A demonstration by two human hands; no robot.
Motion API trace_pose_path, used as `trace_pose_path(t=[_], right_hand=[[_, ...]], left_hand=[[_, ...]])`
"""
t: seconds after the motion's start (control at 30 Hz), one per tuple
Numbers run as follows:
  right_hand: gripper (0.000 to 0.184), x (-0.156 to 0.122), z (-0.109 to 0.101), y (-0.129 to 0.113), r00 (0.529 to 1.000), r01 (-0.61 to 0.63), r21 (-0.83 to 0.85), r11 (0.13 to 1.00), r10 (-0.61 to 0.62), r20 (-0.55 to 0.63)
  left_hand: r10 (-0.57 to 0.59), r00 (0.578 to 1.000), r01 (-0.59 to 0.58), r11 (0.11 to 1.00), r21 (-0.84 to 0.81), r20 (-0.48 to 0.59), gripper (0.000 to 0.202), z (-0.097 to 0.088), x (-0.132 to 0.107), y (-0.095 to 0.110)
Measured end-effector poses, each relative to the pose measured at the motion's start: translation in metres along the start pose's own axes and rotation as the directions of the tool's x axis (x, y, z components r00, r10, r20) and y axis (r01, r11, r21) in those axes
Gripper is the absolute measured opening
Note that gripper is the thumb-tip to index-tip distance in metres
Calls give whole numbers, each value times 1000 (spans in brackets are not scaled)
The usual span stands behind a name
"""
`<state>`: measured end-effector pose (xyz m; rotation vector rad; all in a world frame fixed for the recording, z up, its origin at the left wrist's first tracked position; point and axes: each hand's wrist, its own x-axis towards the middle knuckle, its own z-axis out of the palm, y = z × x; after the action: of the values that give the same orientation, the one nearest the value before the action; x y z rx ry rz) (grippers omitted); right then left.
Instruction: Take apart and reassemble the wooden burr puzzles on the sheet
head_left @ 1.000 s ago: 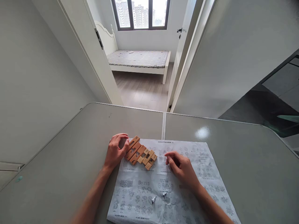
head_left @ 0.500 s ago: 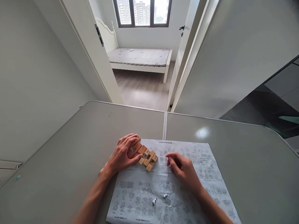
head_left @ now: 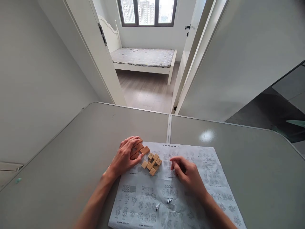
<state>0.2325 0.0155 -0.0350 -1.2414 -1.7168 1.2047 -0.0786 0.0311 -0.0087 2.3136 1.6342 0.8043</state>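
My left hand (head_left: pixel 123 158) curves over several reddish-brown wooden puzzle pieces (head_left: pixel 137 149), fingers on the far side and thumb on the near side. The palm hides part of them. Just right of the thumb, apart from those pieces, lies a cluster of lighter wooden puzzle pieces (head_left: pixel 152 164) fitted together with a gap in its middle. My right hand (head_left: pixel 187 171) rests on the printed sheet (head_left: pixel 200 203) to the right of the cluster, fingers curled in and thumb against the index finger, with nothing visible in it.
The creased sheet, covered in small puzzle diagrams, lies on a grey table (head_left: pixel 71 152) with a seam (head_left: pixel 169 127) down its middle. Two small torn spots (head_left: pixel 157 206) show near the sheet's front. Beyond the table's far edge, a doorway opens onto a bed (head_left: pixel 143 57).
The reddish-brown pieces have shifted slightly up and left with my left thumb, opening a gap from the lighter cluster. My right hand has stayed nearly still.
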Motion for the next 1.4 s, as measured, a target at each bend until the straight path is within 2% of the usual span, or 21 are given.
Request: trace_pose_path(t=[0.17, 0.5, 1.27, 1.4], right_hand=[[26, 0, 0, 0, 1000, -4, -5, 1000, 4, -4], [24, 1, 0, 1, 1000, 19, -28, 999, -20, -17], [25, 0, 0, -3, 1000, 14, -39, 999, -15, -15], [25, -1, 0, -4, 1000, 7, -36, 999, -8, -18]], left_hand=[[-3, 1000, 3, 999, 38, -5, 62, 0, 0, 1], [-71, 997, 74, 994, 75, -34, 67, 1, -3, -1], [-15, 997, 20, 997, 68, -74, 65, 0, -3, 1], [-19, 997, 21, 999, 29, -69, 66, 0, -4, 1]])
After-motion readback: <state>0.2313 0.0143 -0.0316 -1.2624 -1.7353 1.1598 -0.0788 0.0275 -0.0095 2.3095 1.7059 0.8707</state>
